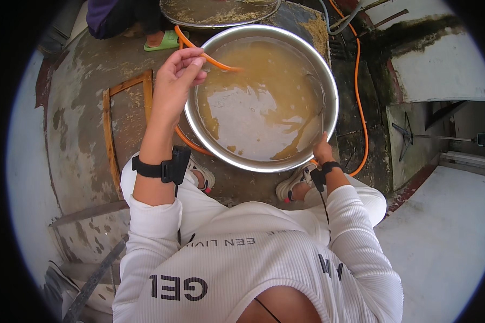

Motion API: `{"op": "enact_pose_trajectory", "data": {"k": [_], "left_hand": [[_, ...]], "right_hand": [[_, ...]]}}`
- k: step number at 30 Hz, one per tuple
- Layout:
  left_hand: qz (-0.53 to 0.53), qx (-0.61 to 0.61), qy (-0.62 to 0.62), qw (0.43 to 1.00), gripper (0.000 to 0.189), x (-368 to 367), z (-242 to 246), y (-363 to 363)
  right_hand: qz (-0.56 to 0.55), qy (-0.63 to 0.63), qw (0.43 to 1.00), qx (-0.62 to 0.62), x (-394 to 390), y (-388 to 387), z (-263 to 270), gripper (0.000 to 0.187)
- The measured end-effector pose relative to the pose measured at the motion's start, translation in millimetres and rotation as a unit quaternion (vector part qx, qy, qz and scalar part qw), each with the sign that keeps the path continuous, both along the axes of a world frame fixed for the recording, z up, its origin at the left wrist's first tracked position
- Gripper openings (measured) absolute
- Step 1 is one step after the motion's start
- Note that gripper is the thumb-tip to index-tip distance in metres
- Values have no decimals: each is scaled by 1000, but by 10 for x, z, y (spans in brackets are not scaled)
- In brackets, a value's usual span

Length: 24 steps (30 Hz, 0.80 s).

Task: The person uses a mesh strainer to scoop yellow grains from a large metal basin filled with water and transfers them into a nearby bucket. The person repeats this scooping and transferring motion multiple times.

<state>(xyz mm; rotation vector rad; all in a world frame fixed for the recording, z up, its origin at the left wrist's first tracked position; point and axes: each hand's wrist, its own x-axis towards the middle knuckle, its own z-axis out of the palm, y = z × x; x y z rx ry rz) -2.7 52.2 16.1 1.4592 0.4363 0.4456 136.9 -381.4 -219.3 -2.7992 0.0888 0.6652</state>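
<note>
A wide stainless-steel basin [334, 101] stands before me, filled with cloudy yellow-brown water [258, 117]. My left hand [184, 72] is above the basin's left rim, pinching an orange hose [218, 63] between thumb and fingers. The hose's end dips into the water, so its tip is hidden. On the near right rim rests my right hand [323, 149], its thumb on the edge; the fingers are mostly hidden on the outer side, so how firmly they grip is unclear.
Orange hose [360, 93] also curves along the floor at right. Beyond the basin sits a round tray [222, 18] with straw-coloured bits. A person's foot in a green slipper [163, 41] is at upper left. A wooden frame [127, 83] lies on the left floor.
</note>
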Motion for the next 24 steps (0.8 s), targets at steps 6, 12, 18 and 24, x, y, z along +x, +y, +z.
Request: {"op": "enact_pose_trajectory", "data": {"k": [6, 12, 18, 24], "left_hand": [[-12, -6, -10, 1000, 28, -11, 56, 14], [-24, -5, -6, 1000, 28, 0, -8, -12], [-16, -8, 32, 999, 31, 107, -59, -54], [-26, -4, 21, 999, 30, 155, -170, -36]], "right_hand": [[-348, 284, 798, 401, -685, 262, 141, 56], [-352, 330, 712, 510, -847, 553, 617, 29], [-141, 238, 867, 414, -939, 685, 876, 74], [149, -12, 975, 166, -847, 727, 969, 80]]}}
